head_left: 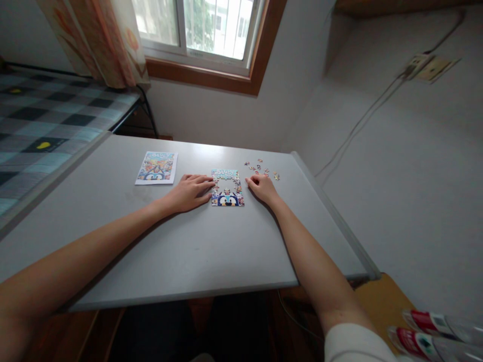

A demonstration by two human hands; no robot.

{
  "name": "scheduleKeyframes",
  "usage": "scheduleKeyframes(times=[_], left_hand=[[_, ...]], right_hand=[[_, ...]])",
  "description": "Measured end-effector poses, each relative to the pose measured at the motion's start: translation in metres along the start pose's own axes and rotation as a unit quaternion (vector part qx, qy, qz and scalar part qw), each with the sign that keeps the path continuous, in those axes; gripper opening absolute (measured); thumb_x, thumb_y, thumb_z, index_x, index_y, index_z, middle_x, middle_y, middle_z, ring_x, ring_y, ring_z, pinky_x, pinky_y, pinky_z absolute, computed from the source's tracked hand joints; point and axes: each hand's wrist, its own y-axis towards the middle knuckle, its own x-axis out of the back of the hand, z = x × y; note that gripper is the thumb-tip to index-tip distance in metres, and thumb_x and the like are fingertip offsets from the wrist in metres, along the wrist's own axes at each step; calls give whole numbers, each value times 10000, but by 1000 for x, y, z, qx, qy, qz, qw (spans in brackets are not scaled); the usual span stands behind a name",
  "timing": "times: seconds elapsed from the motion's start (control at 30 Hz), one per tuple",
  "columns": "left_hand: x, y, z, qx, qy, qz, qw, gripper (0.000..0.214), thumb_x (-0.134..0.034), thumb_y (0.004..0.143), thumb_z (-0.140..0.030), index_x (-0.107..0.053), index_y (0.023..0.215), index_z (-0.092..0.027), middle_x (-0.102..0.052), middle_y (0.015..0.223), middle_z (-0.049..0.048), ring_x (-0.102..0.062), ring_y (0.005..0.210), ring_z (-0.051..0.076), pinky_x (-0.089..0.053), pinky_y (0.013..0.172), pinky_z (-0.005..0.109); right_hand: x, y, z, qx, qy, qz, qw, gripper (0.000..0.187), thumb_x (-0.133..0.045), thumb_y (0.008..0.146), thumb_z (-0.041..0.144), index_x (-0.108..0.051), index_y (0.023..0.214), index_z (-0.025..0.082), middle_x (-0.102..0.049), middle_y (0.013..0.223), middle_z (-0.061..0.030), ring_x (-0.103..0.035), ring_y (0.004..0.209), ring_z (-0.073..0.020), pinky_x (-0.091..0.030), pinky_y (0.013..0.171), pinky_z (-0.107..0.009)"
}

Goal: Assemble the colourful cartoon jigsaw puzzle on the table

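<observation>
A small, partly assembled jigsaw puzzle (227, 188) with a colourful cartoon picture lies on the grey table (188, 251). My left hand (190, 192) rests flat on the table with its fingers stretched out, touching the puzzle's left edge. My right hand (261, 187) sits just right of the puzzle with its fingers curled down onto the table; whether a piece is under them is hidden. Several loose puzzle pieces (260, 168) are scattered just beyond my right hand.
A printed reference picture (156, 168) of the same design lies on the table to the left. A bed with a checked cover (41, 125) adjoins the table's left side. Walls stand close behind and to the right. Plastic bottles (437, 329) show at the bottom right.
</observation>
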Motion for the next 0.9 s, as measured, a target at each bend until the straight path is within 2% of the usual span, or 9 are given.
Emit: scheduleKeyframes(times=[0.43, 0.5, 0.57, 0.63, 0.7, 0.8, 0.9], left_hand=[[1, 0, -2, 0, 2, 3, 1000, 419, -418, 992, -441, -622, 1310, -259, -600, 1390, 67, -530, 1294, 262, -338, 1070, 432], [1, 0, -1, 0, -3, 3, 1000, 420, -421, 991, -443, -617, 1319, -271, -601, 1388, 64, -528, 1294, 265, -334, 1074, 436], [1, 0, -1, -2, -6, 1, 1000, 417, -424, 990, -442, -614, 1324, -278, -598, 1390, 62, -528, 1294, 264, -329, 1078, 440], [1, 0, 0, -2, -8, -1, 1000, 414, -428, 989, -438, -616, 1321, -278, -597, 1390, 64, -531, 1290, 264, -330, 1077, 441], [0, 0, 0, -2, -10, -2, 1000, 411, -429, 988, -432, -619, 1318, -277, -597, 1390, 64, -532, 1289, 262, -331, 1077, 441], [-1, 0, 0, -6, -10, -5, 1000, 407, -426, 990, -427, -620, 1313, -274, -597, 1391, 64, -533, 1290, 254, -333, 1075, 434], [-1, 0, 1, -8, -5, -6, 1000, 403, -421, 994, -427, -619, 1308, -270, -596, 1392, 64, -532, 1292, 250, -338, 1068, 430]], right_hand=[[-2, 1, -2, 6, 18, -8, 1000, 355, -516, 854, 383, -534, 556, 193, -513, 539, 2, -460, 559, -137, -329, 609, -278], [1, 4, -5, -1, 49, -50, 998, 300, -498, 857, 366, -595, 637, 186, -570, 594, -14, -499, 587, -150, -367, 630, -280], [7, 8, -13, -21, 81, -136, 987, 239, -463, 851, 305, -660, 810, 176, -645, 719, -44, -548, 647, -168, -418, 668, -288], [16, 12, -25, -49, 92, -230, 967, 284, -425, 814, 209, -672, 949, 166, -682, 860, -84, -586, 732, -182, -461, 725, -304], [25, 15, -39, -79, 90, -289, 950, 349, -409, 773, 149, -665, 1011, 148, -680, 934, -111, -600, 810, -193, -482, 783, -324], [34, 17, -54, -127, 87, -318, 935, 408, -410, 739, 102, -664, 1057, 108, -665, 932, -126, -596, 803, -198, -496, 800, -351], [33, 16, -54, -129, 74, -298, 943, 365, -432, 733, 89, -698, 982, 90, -654, 927, -134, -594, 794, -201, -497, 829, -368]])
